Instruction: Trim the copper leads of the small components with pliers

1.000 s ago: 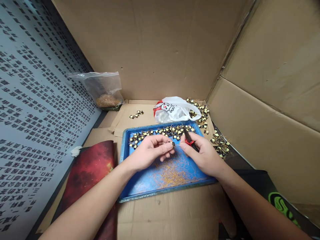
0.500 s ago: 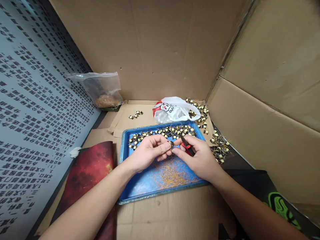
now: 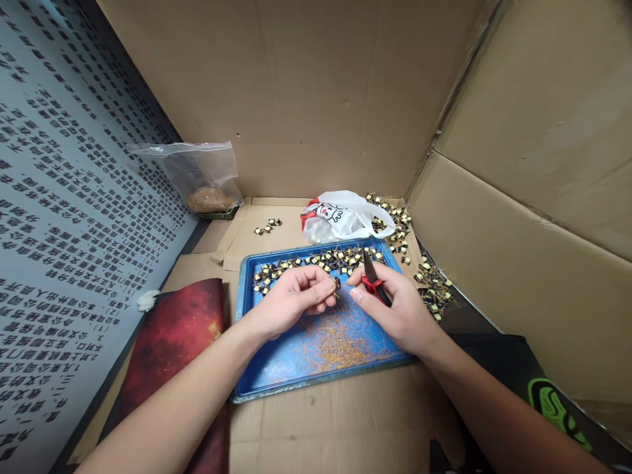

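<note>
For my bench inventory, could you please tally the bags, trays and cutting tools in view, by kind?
Bags: 2, a clear bag and a white bag.
Trays: 1, the blue tray.
Cutters: 1, the red-handled cutters in the right hand.
Total: 4.

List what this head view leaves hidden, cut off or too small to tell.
- Small part in the left hand: mostly hidden by the fingers; its type is too small to tell.
- Red-handled cutter in the right hand: handles hidden in the palm, blade tips unclear.
- White plastic bag: contents hidden by the bag itself.
- Green-and-black item: cut off at the lower right edge.
- Wire clippings on the blue tray: too fine to count.
</note>
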`<action>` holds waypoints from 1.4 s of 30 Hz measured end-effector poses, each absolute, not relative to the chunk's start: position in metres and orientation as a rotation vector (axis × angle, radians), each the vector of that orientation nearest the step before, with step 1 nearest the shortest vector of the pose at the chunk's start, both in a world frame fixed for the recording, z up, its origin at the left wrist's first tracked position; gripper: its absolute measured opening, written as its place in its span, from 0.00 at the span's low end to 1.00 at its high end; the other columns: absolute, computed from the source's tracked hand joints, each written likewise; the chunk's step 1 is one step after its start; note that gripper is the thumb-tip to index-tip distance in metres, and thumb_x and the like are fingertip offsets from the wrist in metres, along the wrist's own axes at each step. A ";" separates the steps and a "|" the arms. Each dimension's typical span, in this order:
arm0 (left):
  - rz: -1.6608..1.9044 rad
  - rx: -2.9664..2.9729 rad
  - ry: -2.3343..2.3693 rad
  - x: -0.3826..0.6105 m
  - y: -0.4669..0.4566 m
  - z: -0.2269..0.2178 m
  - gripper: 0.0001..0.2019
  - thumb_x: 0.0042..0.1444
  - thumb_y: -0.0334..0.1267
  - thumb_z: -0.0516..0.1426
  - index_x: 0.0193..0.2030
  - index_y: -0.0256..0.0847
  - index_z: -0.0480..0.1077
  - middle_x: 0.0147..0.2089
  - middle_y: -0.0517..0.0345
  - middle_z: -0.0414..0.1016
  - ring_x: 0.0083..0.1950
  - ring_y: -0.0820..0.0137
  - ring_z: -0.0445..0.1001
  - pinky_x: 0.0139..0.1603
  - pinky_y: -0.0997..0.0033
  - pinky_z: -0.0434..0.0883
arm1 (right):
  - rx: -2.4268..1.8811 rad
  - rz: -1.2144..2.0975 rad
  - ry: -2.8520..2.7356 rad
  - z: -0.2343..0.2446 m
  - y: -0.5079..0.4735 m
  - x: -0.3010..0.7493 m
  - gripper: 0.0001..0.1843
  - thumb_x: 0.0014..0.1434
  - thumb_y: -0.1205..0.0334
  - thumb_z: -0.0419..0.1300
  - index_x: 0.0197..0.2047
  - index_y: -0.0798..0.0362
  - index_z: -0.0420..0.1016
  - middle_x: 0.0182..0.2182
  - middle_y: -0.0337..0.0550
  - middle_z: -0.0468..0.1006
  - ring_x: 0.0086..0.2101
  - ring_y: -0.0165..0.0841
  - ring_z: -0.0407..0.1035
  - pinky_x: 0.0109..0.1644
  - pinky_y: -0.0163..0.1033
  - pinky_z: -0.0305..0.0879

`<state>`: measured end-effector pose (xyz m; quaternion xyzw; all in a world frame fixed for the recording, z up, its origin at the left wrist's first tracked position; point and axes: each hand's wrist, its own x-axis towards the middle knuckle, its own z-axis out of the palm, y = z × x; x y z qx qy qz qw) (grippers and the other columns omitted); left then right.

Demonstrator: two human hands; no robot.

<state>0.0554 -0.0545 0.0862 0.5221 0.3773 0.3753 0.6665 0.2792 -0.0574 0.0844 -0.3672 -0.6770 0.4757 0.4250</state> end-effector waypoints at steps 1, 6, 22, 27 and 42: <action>0.848 1.181 0.857 0.056 -0.055 0.086 0.23 0.62 0.54 0.70 0.36 0.35 0.71 0.33 0.59 0.76 0.29 0.78 0.67 0.31 0.76 0.63 | -0.900 1.276 -1.664 0.084 -0.057 0.279 0.11 0.66 0.56 0.66 0.48 0.52 0.76 0.31 0.36 0.71 0.28 0.30 0.64 0.32 0.37 0.63; 0.847 1.253 0.914 0.057 -0.056 0.091 0.24 0.61 0.56 0.70 0.35 0.36 0.70 0.32 0.60 0.74 0.29 0.77 0.66 0.32 0.74 0.64 | -0.911 1.368 -1.593 0.083 -0.055 0.275 0.12 0.65 0.54 0.68 0.46 0.53 0.79 0.31 0.38 0.75 0.28 0.30 0.67 0.34 0.38 0.65; 0.600 1.395 0.759 0.058 -0.061 0.095 0.24 0.74 0.58 0.55 0.39 0.36 0.71 0.34 0.57 0.71 0.31 0.74 0.63 0.32 0.71 0.60 | -0.821 1.528 -1.541 0.081 -0.054 0.276 0.18 0.68 0.45 0.67 0.40 0.53 0.75 0.28 0.37 0.74 0.26 0.29 0.66 0.31 0.36 0.65; 0.629 1.380 0.772 0.059 -0.063 0.096 0.25 0.74 0.58 0.55 0.38 0.37 0.71 0.31 0.60 0.68 0.30 0.74 0.62 0.31 0.72 0.59 | -0.879 1.550 -1.485 0.080 -0.052 0.275 0.20 0.66 0.43 0.69 0.44 0.53 0.79 0.29 0.38 0.77 0.26 0.29 0.67 0.31 0.36 0.67; 0.652 1.344 0.715 0.057 -0.063 0.090 0.24 0.73 0.59 0.57 0.38 0.38 0.69 0.30 0.61 0.66 0.29 0.74 0.60 0.31 0.72 0.58 | -0.965 0.931 -1.842 0.083 -0.057 0.281 0.08 0.69 0.57 0.67 0.38 0.50 0.83 0.31 0.42 0.78 0.33 0.36 0.70 0.39 0.42 0.65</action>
